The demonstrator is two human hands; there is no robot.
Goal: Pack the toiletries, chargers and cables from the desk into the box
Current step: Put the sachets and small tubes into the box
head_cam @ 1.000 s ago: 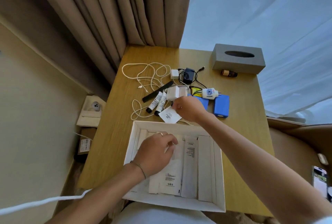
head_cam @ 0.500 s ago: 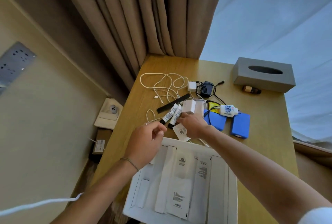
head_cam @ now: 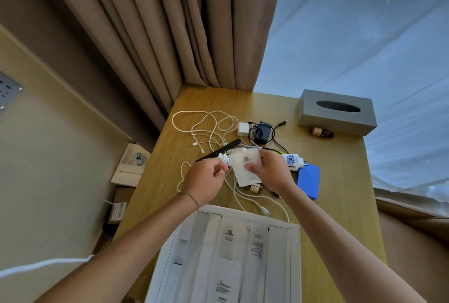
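The right hand (head_cam: 272,171) pinches a flat white paper sachet (head_cam: 245,165) above the wooden counter (head_cam: 340,181); the left hand's (head_cam: 204,181) curled fingers (head_cam: 220,171) seem empty. Next, I think, it goes into the white cardboard box (head_cam: 295,249).

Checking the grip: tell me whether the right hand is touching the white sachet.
Touching. The head view shows the right hand pinching the white sachet, its thumb lying across the sachet's front, raised over the desk.
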